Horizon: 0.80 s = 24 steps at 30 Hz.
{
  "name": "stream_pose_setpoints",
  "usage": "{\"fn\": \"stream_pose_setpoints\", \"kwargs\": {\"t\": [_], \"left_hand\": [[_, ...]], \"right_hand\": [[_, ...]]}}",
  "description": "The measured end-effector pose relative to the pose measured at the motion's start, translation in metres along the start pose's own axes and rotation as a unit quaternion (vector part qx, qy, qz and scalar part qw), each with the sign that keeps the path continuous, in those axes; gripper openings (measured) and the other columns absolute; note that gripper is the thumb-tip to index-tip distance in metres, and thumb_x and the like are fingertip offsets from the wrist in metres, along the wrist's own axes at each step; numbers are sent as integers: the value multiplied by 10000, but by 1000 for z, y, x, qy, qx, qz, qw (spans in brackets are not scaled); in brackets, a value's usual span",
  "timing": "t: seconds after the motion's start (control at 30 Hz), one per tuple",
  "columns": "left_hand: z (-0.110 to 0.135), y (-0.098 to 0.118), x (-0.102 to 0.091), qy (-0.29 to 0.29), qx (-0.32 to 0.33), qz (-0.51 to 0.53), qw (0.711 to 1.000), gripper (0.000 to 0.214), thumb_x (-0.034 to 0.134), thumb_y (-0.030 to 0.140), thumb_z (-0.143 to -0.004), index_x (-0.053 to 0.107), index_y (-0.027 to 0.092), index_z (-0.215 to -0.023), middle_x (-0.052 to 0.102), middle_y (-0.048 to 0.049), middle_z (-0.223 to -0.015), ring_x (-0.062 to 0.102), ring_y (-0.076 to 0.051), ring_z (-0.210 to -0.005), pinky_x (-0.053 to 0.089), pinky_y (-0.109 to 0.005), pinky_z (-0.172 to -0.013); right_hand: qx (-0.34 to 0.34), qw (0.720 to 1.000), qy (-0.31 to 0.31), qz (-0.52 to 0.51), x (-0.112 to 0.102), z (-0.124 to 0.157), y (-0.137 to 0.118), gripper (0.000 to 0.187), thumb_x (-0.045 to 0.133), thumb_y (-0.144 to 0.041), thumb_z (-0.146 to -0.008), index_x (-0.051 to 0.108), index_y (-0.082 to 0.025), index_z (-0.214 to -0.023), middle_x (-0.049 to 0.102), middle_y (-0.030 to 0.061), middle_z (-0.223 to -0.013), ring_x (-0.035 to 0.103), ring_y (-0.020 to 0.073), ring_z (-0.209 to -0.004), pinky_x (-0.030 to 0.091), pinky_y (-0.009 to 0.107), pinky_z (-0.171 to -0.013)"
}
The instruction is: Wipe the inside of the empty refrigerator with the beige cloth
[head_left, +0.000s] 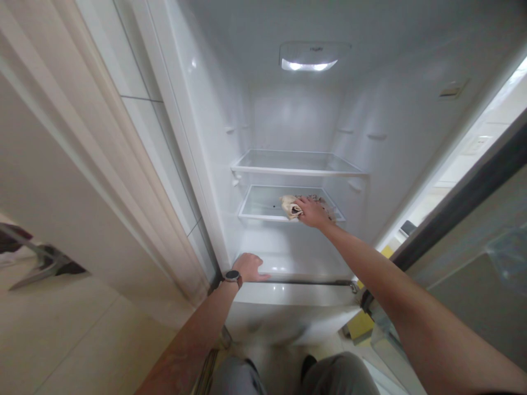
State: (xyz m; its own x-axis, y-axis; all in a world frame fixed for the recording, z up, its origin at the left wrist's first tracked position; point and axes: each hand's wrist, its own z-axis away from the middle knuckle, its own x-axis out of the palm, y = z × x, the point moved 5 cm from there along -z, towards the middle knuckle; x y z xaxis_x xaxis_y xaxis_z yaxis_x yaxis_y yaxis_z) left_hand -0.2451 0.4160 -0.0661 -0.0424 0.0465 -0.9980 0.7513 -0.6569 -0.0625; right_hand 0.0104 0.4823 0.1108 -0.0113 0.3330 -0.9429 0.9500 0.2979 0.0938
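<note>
A crumpled beige cloth (290,206) is in my right hand (313,212), fingers closed round its right side. Cloth and hand are at the lower glass shelf (259,203) of an open refrigerator. Dark specks and smudges show on that shelf's right part, partly hidden behind my hand. My left hand (248,267) rests on the fridge's floor near the front left edge, thumb spread from the other fingers, holding nothing. A dark round watch is on that wrist.
Above sits another glass shelf (296,160) with a white front rim. A lit lamp (309,57) is in the ceiling. The fridge door (473,274) stands open at the right. Below is a white closed front (292,315), and a wooden frame (102,137) runs along the left.
</note>
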Motion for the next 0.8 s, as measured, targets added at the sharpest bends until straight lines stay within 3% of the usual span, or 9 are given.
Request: {"fn": "stream_pose_setpoints", "kwargs": {"t": [0.8], "left_hand": [[-1,-1,4,15,0,4,1000,686,530,790,-884,804,161,-896,769,-168,-903,735,-339,-890,530,-415,-774]], "right_hand": [[-4,1000,16,-1,6,-3,2,508,521,-254,-877,605,-256,-1378,593,128,-1399,540,356,-1219,433,492,-990]]}}
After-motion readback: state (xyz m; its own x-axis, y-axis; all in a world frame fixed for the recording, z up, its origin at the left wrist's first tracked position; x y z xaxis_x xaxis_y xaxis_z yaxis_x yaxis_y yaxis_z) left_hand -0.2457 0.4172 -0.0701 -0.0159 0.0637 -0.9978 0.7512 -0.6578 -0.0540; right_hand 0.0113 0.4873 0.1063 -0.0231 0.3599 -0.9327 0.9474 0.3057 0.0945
